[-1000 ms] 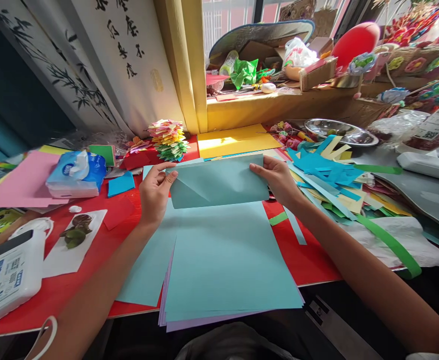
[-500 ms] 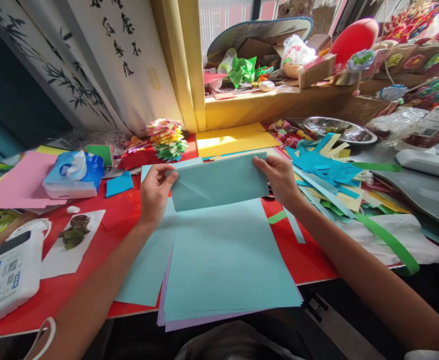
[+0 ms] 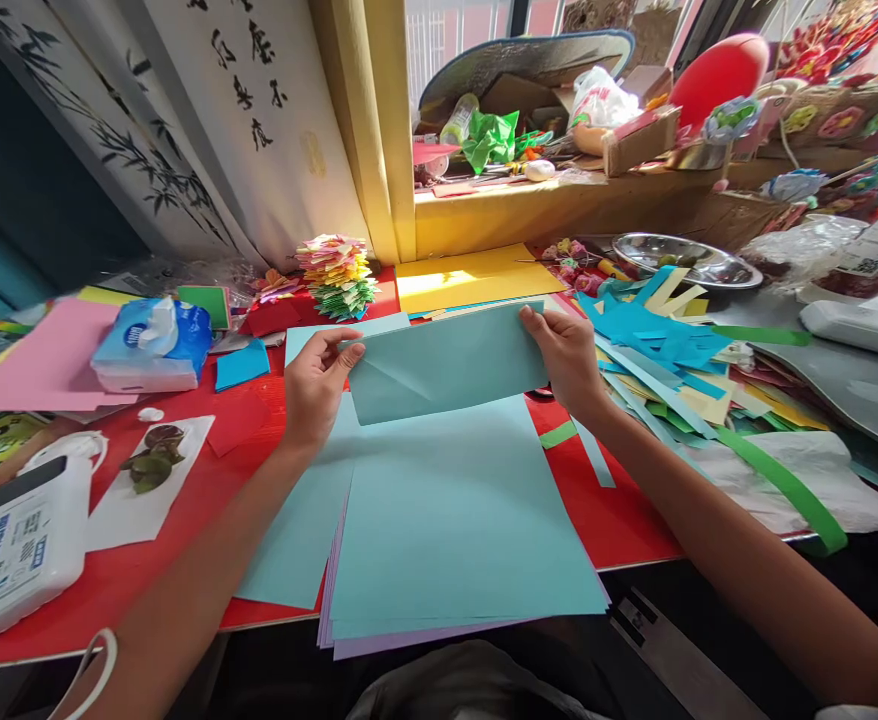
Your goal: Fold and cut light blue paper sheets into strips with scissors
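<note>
Pinching the blue paper (image 3: 450, 365), left fingers (image 3: 350, 357) and right fingers (image 3: 536, 325) now hold its right end slightly higher.

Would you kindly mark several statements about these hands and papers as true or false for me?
1. The left hand and right hand both grip a pale turquoise rectangular paper. True.
2. That paper lies flat on the table. False: both hands hold it up.
3. A stack of pale turquoise and lilac paper sheets overhangs the near edge of the red table. True.
4. The bowl at the back right is black ceramic. False: it is a shiny silver metal bowl.
5. The blue-and-white plastic tissue pack is right of both hands. False: it is left of them.
</note>
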A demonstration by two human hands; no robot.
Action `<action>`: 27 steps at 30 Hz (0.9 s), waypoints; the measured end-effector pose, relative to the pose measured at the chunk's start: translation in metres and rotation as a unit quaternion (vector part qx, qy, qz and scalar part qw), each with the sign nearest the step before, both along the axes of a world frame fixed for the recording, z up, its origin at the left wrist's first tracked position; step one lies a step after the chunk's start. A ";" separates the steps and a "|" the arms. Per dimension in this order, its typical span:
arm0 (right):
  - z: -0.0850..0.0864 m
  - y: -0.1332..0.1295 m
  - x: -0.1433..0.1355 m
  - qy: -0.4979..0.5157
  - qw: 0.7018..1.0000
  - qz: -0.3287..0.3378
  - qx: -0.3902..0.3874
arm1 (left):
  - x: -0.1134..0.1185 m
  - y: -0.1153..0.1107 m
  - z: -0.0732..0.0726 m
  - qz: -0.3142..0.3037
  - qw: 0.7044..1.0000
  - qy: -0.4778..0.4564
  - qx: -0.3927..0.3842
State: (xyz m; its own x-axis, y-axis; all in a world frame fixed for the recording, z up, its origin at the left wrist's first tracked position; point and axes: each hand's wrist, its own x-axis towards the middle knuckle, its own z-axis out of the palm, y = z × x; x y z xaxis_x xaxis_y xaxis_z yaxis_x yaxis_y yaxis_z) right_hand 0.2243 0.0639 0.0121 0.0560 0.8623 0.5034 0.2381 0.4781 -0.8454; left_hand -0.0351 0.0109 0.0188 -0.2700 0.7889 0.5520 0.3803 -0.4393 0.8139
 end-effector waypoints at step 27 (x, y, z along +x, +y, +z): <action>-0.001 0.003 0.001 0.062 0.998 -0.004 0.010 | 0.006 -0.006 0.002 0.010 1.000 0.010 -0.003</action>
State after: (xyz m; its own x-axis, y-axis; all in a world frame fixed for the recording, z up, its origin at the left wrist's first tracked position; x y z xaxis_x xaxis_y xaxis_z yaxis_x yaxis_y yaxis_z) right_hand 0.2255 0.0671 0.0113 0.1254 0.8516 0.5090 0.1359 0.4935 -0.8591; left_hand -0.0294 0.0049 0.0203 -0.2749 0.7866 0.5528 0.4051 -0.4267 0.8086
